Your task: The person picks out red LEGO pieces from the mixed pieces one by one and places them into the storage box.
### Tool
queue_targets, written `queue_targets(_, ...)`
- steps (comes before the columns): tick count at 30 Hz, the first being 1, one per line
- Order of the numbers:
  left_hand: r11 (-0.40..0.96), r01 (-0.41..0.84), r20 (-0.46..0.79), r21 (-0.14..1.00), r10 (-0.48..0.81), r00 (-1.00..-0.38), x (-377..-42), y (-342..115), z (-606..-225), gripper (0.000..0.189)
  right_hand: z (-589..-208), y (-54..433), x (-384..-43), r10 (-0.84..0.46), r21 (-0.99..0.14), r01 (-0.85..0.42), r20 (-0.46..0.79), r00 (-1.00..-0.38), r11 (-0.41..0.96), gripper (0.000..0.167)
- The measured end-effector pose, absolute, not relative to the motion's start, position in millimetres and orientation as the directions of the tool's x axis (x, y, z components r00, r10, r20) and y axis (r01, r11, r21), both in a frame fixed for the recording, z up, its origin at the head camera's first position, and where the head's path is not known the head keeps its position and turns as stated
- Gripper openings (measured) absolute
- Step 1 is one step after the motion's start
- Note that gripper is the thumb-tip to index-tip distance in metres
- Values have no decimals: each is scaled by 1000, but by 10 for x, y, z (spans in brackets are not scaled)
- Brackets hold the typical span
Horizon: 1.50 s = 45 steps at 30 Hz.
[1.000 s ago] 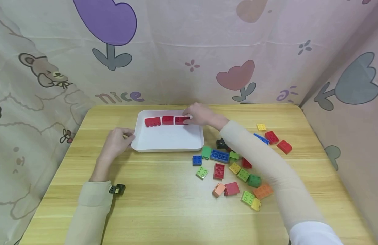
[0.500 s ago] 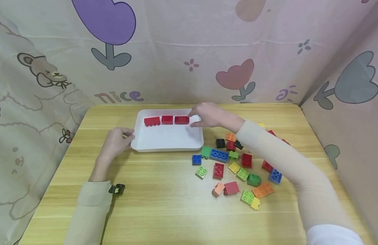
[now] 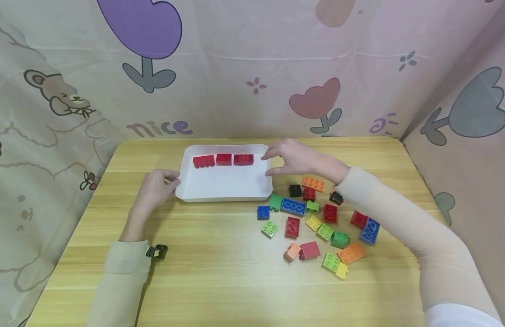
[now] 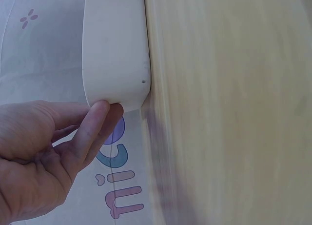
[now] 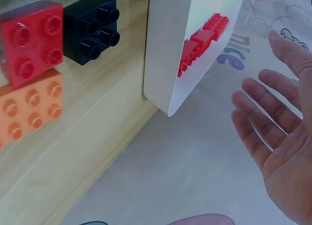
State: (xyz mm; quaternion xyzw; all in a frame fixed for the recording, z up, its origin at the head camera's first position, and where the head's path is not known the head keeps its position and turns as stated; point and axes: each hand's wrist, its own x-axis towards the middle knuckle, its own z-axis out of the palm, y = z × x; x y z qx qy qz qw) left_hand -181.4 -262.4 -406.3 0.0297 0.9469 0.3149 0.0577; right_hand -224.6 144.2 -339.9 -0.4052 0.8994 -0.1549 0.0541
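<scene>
A white tray (image 3: 219, 186) lies at the back of the table with three red toy bricks in a row along its far side: a left one (image 3: 204, 161), a middle one (image 3: 224, 159) and a right one (image 3: 243, 159). My left hand (image 3: 156, 188) pinches the tray's left edge; the left wrist view shows thumb and fingertips (image 4: 100, 108) at its corner. Above the tray's right edge hovers my right hand (image 3: 295, 158), thumb and fingers spread with nothing between them. The right wrist view shows its palm (image 5: 292, 152) bare, apart from the tray.
Right of the tray, loose bricks are scattered: an orange one (image 3: 313, 184), a black one (image 3: 295, 190), a long blue one (image 3: 293, 206), a green one (image 3: 339, 239) and several more. A printed curtain (image 3: 236, 104) stands behind the table (image 3: 203, 281).
My right hand has let go of the rightmost red brick in the tray and drawn back to the right, its fingers spreading. The left hand has kept its place at the tray.
</scene>
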Motion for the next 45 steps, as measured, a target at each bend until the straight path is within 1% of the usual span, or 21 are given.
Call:
queue_targets(5,799,13,-99,602,91,-991,-1818,-2619,-4056,34,-3345,1562,-2141,-755,-347,-722,58,-653,599,45)
queue_targets(11,794,14,-98,608,93,-991,-1822,-2617,-4058,34,-3294,1725,-2008,-732,-370,-694,54,-679,617,46)
queue_targets(15,794,12,-102,608,93,-990,-1824,-2611,-4053,34,-3232,1826,-1885,-713,-365,-680,58,-699,636,46)
queue_targets(20,789,2,-111,614,89,-990,-1820,-2614,-4049,34,-3214,1922,-1732,-725,-361,-692,58,-686,626,48)
queue_targets(24,791,0,-112,612,86,-990,-1811,-2621,-4046,34,-3230,1966,-1634,-730,-388,-691,65,-681,610,47)
queue_targets(27,794,4,-108,608,88,-990,-1808,-2627,-4047,34,-3257,1986,-1566,-739,-386,-691,38,-673,610,48)
queue_targets(33,798,4,-110,603,89,-990,-1809,-2627,-4049,34,-3359,2002,-1445,-768,-347,-706,-74,-636,618,51)
queue_targets(38,796,5,-110,605,90,-990,-1806,-2624,-4049,34,-3428,1986,-1371,-763,-365,-685,-127,-634,630,54)
queue_targets(45,792,6,-111,610,93,-989,-1801,-2627,-4049,35,-3576,1971,-1314,-783,-398,-686,-163,-600,609,53)
